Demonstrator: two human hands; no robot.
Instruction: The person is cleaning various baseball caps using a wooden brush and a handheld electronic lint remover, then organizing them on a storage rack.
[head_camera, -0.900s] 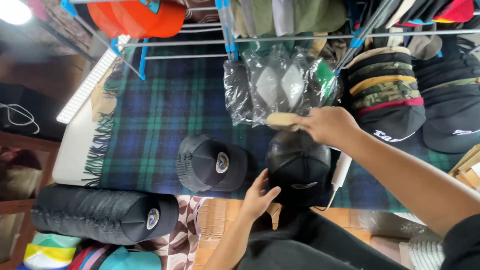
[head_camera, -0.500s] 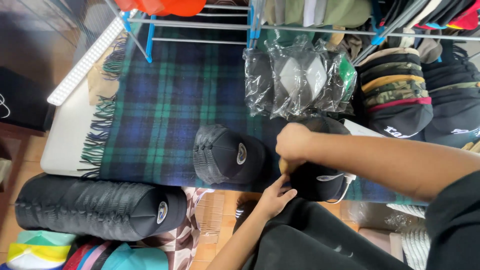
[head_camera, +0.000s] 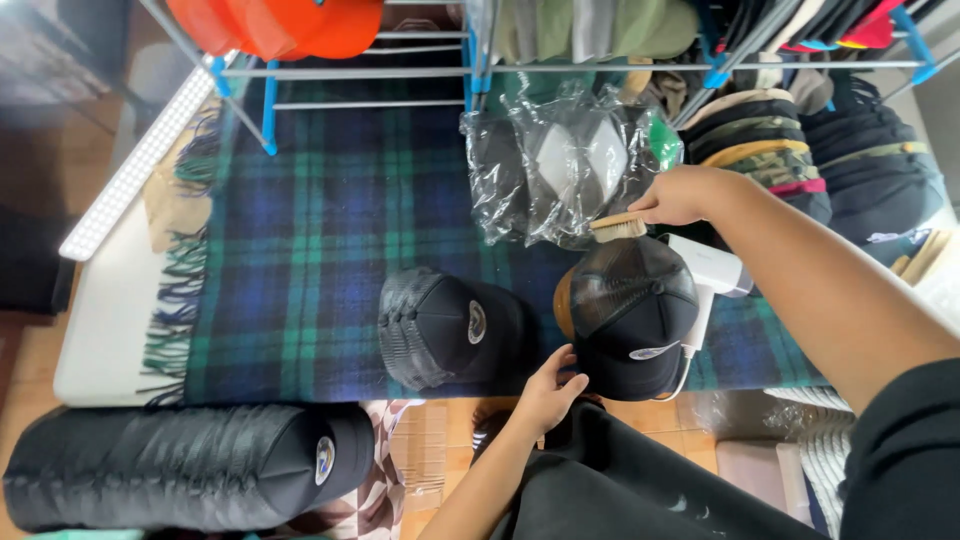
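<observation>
Looking down from the head camera, I see my left hand (head_camera: 552, 392) at the near edge of a table draped in a blue and green plaid blanket (head_camera: 330, 220), fingers curled around the brim of a black mesh-backed cap (head_camera: 632, 315). That cap sits near the blanket's near right corner, partly over a white handheld appliance (head_camera: 708, 275) whose cord trails off the near edge. My right hand (head_camera: 682, 195) reaches in from the right and pinches a small wooden brush (head_camera: 618, 227), its bristles touching the cap's far side. Just left of this cap lies a second black cap (head_camera: 452, 330), close but apart. Behind them, clear plastic bags of caps (head_camera: 560, 170) crowd the far edge. The blanket's left half lies open. A long stack of black caps (head_camera: 185, 465) lies below the near edge.
</observation>
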